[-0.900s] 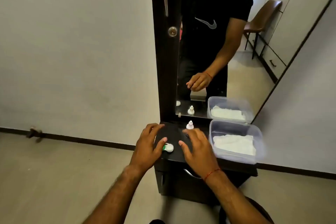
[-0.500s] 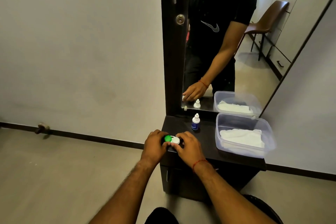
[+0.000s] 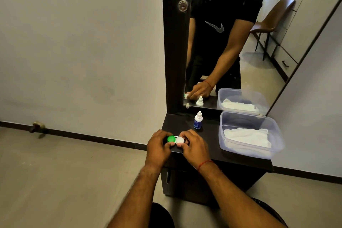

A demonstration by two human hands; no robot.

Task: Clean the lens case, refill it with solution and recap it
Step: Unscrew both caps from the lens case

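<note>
Green and white lens case (image 3: 175, 139) at the worktop (image 3: 212, 146) front edge, seven o'clock from the solution bottle (image 3: 198, 120). Left hand (image 3: 158, 146) grip curled round the green end, right hand (image 3: 194, 146) grip pinching the white cap (image 3: 179, 140). Risk: a hard twist so near the edge, case slipping floorward, old solution spilling.

Your black T-shirt (image 3: 218, 5), reflected in the mirror (image 3: 249, 65), shows a grey swoosh logo (image 3: 215, 27), no lettering. The dropper bottle (image 3: 198, 123) carries a blue label (image 3: 197, 125), its print unreadable.
</note>
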